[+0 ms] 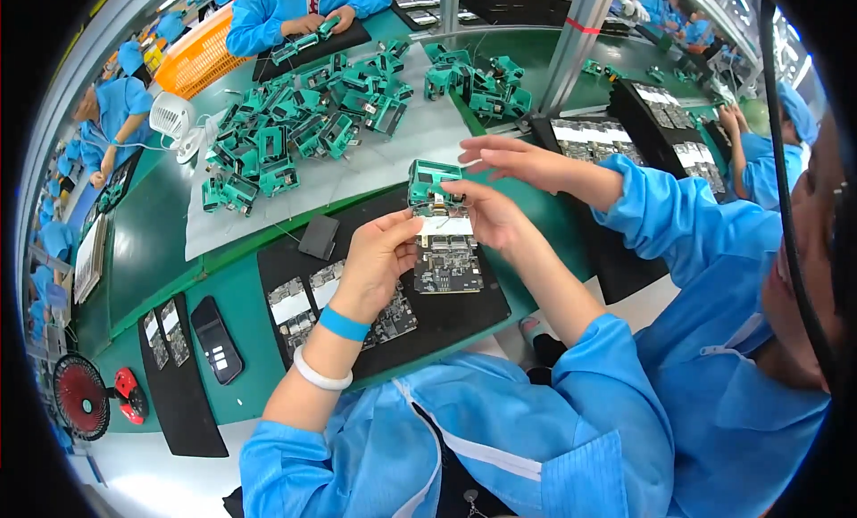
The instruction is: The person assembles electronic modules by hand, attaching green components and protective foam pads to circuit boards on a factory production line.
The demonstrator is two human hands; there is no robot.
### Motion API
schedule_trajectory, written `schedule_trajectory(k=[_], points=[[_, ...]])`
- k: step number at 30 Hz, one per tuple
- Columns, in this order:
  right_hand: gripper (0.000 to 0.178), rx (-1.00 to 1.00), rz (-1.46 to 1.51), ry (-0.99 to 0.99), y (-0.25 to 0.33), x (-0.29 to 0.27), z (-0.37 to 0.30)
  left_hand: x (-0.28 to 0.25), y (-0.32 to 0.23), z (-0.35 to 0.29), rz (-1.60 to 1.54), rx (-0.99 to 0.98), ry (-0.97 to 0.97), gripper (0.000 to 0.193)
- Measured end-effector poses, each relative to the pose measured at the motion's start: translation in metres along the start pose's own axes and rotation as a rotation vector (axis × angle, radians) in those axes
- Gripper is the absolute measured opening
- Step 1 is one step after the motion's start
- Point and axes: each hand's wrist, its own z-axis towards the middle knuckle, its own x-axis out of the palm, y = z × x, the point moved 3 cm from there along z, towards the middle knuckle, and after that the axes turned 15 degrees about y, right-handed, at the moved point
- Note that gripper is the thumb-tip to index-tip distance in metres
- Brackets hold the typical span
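Note:
My left hand (379, 255), with a blue band and a white bracelet at its wrist, pinches the left side of a dark circuit board (449, 266) that has a white strip across it. At the board's far end sits a green plastic housing (434, 172). My right hand (494, 216) has its thumb and fingers closed on that housing's near right side, where board and housing meet. Just beyond, a co-worker's hand (527, 165) reaches in from the right with fingers stretched out, apart from the housing. My fingers partly hide the joint.
Many green housings (303, 116) lie heaped on a white sheet ahead. More circuit boards (291, 313) rest on the black mat (482, 314) below my hands. A small dark box (319, 237), a phone (217, 339) and a small fan (82, 397) are leftward. A metal post (576, 49) stands ahead right.

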Motion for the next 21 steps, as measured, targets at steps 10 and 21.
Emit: schedule_trajectory(k=[10, 21], points=[[0.038, -0.101, 0.013, 0.038, 0.003, 0.014, -0.015, 0.016, -0.001, -0.011, 0.054, 0.069, -0.006, 0.033], [0.045, -0.459, -0.016, 0.199, 0.032, 0.017, -0.048, -0.004, -0.021, -0.087, 0.450, 0.188, -0.052, 0.062]])
